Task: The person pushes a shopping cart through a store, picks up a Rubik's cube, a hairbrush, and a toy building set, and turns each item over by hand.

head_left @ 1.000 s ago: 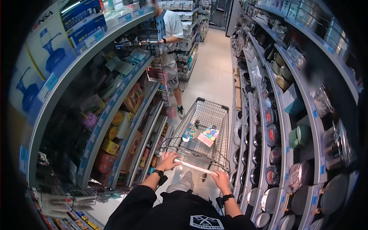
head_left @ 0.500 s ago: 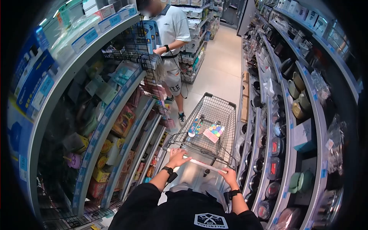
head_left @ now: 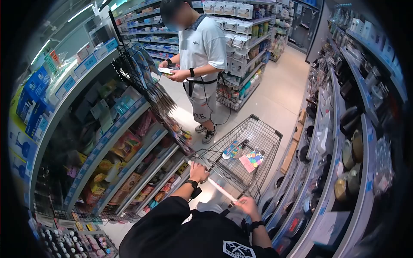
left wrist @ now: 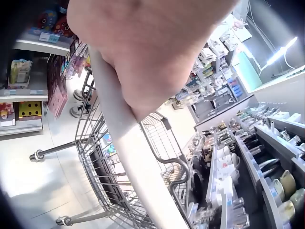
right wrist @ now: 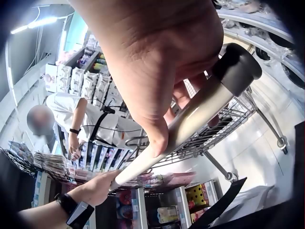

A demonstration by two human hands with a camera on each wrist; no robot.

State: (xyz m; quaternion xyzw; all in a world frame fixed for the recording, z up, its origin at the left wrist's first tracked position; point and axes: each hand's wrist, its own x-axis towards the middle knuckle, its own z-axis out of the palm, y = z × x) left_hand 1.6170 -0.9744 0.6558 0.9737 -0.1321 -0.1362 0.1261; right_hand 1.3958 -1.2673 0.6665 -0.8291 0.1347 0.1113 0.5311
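Note:
A wire shopping cart point(head_left: 267, 148) stands ahead of me, its white bar handle point(head_left: 221, 190) running across between my hands. My left hand point(head_left: 198, 172) holds the handle near its left end. Close to the other end, my right hand point(head_left: 247, 205) grips it, thumb along the bar and fingers curling underneath, beside the black end cap point(right wrist: 237, 70) in the right wrist view. Two flat packages lie on the cart's floor: a pink card with colourful round shapes point(head_left: 251, 161) and a blue one point(head_left: 232, 149).
Shelves of boxed goods and toys point(head_left: 124, 146) line the left side. Shelves of pans and mugs point(head_left: 340, 142) run close along the right. Another person point(head_left: 202, 56) stands ahead on the left, holding a small light object. The tiled aisle point(head_left: 282, 86) continues beyond the cart.
The head view has swung left and moved nearer the other person, who now appears larger with both hands on the small object. The cart has advanced; both hands stay on its handle.

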